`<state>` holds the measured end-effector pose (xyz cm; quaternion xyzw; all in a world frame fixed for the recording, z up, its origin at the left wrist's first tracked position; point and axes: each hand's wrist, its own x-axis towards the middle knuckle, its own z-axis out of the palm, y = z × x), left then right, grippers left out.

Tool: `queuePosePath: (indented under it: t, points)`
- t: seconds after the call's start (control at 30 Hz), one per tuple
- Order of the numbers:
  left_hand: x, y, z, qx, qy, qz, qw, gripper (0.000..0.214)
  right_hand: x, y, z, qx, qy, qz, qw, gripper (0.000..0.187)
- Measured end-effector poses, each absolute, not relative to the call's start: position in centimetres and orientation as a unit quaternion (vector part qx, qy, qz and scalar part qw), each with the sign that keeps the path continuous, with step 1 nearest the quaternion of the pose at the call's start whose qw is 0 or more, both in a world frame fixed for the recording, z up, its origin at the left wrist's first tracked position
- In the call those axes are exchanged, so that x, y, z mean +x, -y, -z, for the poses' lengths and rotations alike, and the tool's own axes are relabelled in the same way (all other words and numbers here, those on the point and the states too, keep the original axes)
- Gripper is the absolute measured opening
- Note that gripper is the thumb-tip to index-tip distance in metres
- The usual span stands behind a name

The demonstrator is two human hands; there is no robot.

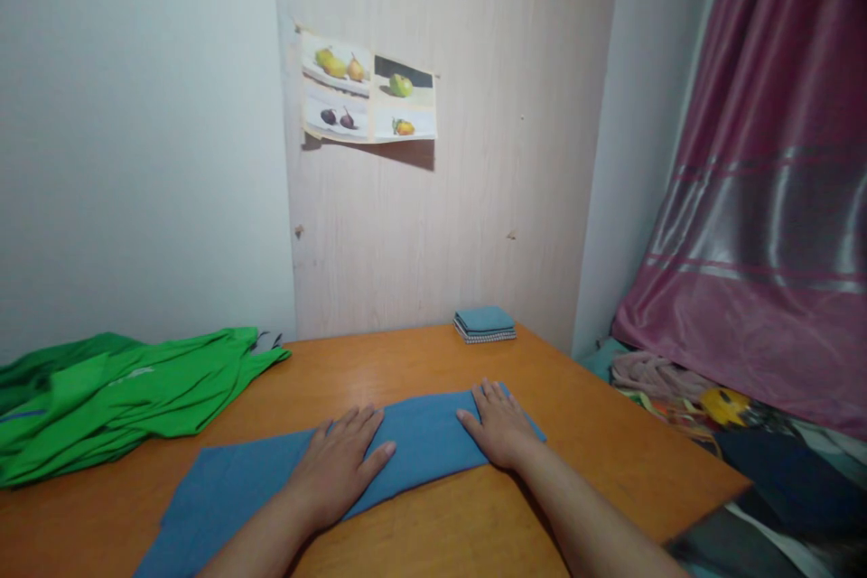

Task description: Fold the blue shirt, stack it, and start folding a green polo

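Observation:
A blue cloth point(424, 435), folded into a long strip, lies across the orange-brown table point(420, 524). My left hand point(340, 462) rests flat on its middle, fingers stretched out and thumb pointing right. Near the strip's right end, my right hand point(499, 424) is also laid flat with its fingers a little apart. Neither hand grips the fabric. The strip's left part widens and runs out toward the bottom edge of the view, partly hidden by my left forearm.
Crumpled green clothing point(155, 388) lies at the table's left. A small folded stack of cloth point(485, 323) sits at the far right corner. Beyond the right edge are piled items, including a dark blue cloth point(789, 479). A pink curtain point(759, 325) hangs above them.

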<state>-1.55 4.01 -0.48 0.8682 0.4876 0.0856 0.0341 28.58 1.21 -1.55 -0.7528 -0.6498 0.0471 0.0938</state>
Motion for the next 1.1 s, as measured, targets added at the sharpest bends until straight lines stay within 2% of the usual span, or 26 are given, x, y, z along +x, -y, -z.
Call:
queuePosePath:
  t: [0.23,0.5,0.83,1.1]
  points:
    - [-1.7,-2.6,0.2,0.866,-0.490,-0.096,0.040,0.079,30.4,-2.4,4.1,-0.747,0.660,0.003,0.080,0.088]
    - [-6.1,-1.2,0.4,0.845,-0.527,-0.082,0.039,0.085,31.5,-3.3,5.8,-0.735,0.671,0.037,0.087,0.089]
    - [-9.8,0.5,-0.6,0.808,-0.585,-0.068,0.004,0.088,32.2,-3.4,6.0,-0.711,0.695,0.042,0.092,0.077]
    - [-12.3,0.0,0.2,0.789,-0.609,-0.077,0.012,0.091,31.8,-3.3,5.7,-0.727,0.682,0.038,0.077,0.087]
